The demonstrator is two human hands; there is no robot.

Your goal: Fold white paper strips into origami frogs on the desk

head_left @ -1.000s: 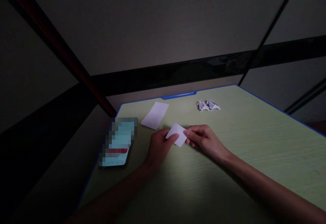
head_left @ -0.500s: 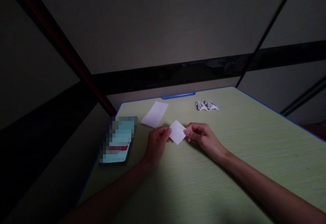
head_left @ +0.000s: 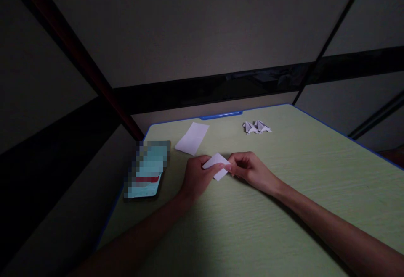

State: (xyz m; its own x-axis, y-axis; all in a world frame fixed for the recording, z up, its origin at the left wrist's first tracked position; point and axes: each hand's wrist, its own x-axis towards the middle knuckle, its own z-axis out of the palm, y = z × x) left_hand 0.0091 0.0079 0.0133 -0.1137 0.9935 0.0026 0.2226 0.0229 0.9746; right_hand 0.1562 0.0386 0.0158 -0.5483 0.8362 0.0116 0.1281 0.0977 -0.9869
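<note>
A small white square of folded paper [head_left: 217, 158] is held between my two hands, turned so that one corner points away from me. My left hand [head_left: 198, 178] grips its left side, with the thumb stretched across the face of the paper to the right corner. At that corner my right hand [head_left: 249, 168] pinches the paper between thumb and fingers, the two thumb tips close together. Fingers behind the paper are mostly hidden.
Beyond my left hand lies a larger white sheet of paper [head_left: 192, 138]. Two folded paper figures [head_left: 257, 127] sit at the back right. A lit phone [head_left: 148, 172] lies at the left edge of the green table [head_left: 315, 176], which has a blue rim.
My left thumb has slid rightward across the paper to the right corner, near my right thumb. The right hand has barely moved. The view has shifted slightly.
</note>
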